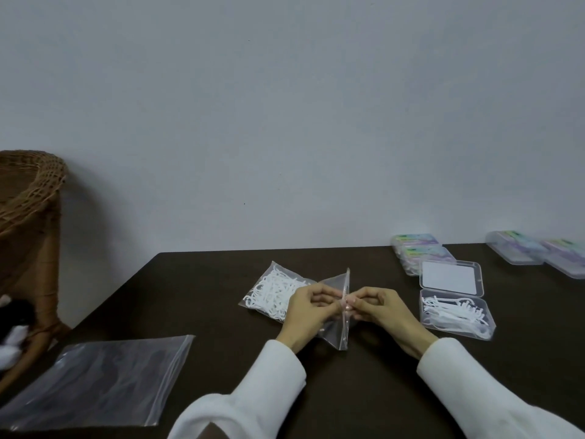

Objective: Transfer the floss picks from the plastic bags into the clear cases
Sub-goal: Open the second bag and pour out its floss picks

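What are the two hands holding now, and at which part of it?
Both the left hand and the right hand pinch the small plastic bag of floss picks at its zip-seal edge, one hand on each side.

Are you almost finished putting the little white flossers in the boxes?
Partly. Four closed clear plastic cases at the table's far right look filled, and a flat empty zip bag lies at the left. The open clear case holds some white floss picks. Now the left hand and right hand pinch the zip edge of the small plastic bag, with many picks left inside.
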A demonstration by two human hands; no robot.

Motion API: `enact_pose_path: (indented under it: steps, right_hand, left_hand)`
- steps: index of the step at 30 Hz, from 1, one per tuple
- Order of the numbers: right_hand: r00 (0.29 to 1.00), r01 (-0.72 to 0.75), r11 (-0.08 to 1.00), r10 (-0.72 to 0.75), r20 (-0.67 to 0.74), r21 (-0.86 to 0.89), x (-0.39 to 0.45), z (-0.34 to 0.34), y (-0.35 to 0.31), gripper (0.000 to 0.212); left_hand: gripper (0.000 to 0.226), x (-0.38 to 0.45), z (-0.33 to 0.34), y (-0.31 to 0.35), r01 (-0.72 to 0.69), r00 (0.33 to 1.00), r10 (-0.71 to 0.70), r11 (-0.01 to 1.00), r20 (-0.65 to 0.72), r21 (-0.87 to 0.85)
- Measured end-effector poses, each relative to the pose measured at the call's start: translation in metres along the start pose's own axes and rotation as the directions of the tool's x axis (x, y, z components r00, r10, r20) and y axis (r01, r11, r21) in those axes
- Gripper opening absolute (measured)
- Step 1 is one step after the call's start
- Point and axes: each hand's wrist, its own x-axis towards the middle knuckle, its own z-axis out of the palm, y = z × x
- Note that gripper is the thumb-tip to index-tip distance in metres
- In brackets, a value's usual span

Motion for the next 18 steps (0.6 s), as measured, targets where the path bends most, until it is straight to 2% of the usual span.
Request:
enact_pose_path:
  steps: [6,9,10,11,15,18]
  right_hand:
    - [0.998,0.057,0.983,-0.057,0.004,-0.176,0.001,0.004,0.004,0.009]
    - [0.991,0.127,0.942,-0.132,0.005,-0.311,-0.003,0.012,0.004,0.016]
    - [0.988,0.145,0.928,-0.151,0.008,-0.343,-0.005,0.016,0.003,0.018]
    - [0.986,0.159,0.918,-0.166,0.012,-0.365,-0.007,0.019,0.003,0.02]
    - [0.977,0.204,0.898,-0.213,0.02,-0.39,-0.012,0.023,0.001,0.036]
    - [0.971,0.23,0.883,-0.233,0.044,-0.409,-0.013,0.023,0.0,0.033]
  left_hand:
    - [0.005,-0.009,0.007,0.007,-0.137,0.983,0.166,0.953,-0.084,0.27]
    - [0.019,-0.013,0.013,0.009,-0.223,0.953,0.3,0.779,-0.036,0.586]
    - [0.023,-0.013,0.015,0.009,-0.23,0.949,0.314,0.735,-0.019,0.637]
    - [0.026,-0.013,0.018,0.009,-0.233,0.949,0.314,0.725,-0.01,0.648]
    - [0.031,-0.013,0.02,0.007,-0.215,0.956,0.29,0.794,-0.044,0.568]
    - [0.028,-0.014,0.019,0.009,-0.206,0.96,0.277,0.783,-0.033,0.586]
